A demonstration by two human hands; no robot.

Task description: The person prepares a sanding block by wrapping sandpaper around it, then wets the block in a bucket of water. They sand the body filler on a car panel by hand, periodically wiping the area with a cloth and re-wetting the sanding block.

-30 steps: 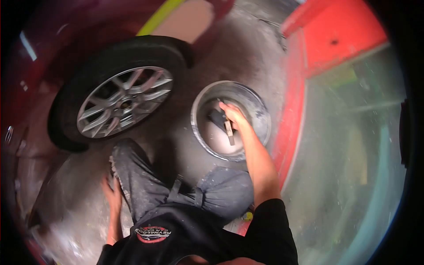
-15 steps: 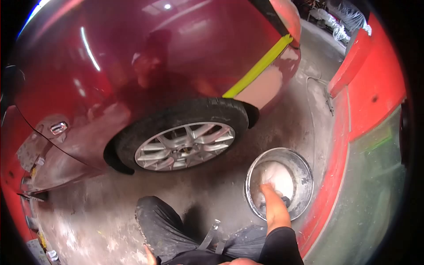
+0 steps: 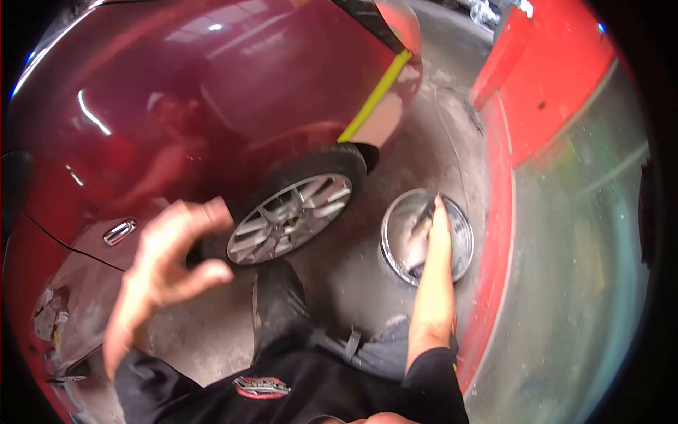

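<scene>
My left hand (image 3: pixel 180 251) is raised in front of the dark red car (image 3: pixel 233 92), left of the wheel (image 3: pixel 289 220); its thumb and fingers are apart with nothing between them. My right hand (image 3: pixel 438 215) is over the round bucket (image 3: pixel 467 244), closed on a dark thing that I cannot make out. Pale liquid (image 3: pixel 406 244) shows inside the bucket. Yellow-green tape (image 3: pixel 374 97) runs along the car's edge above a pale patch (image 3: pixel 379 126).
A chrome door handle (image 3: pixel 120 232) is on the car at the left. A red panel (image 3: pixel 558 78) and a greenish glass-like surface (image 3: pixel 572 247) curve along the right. A thin cable (image 3: pixel 452 134) lies on the grey floor beyond the bucket.
My left hand has come up from the bottom edge to the front of the car. My right hand has risen out of the bucket's depth towards its rim. The view has shifted.
</scene>
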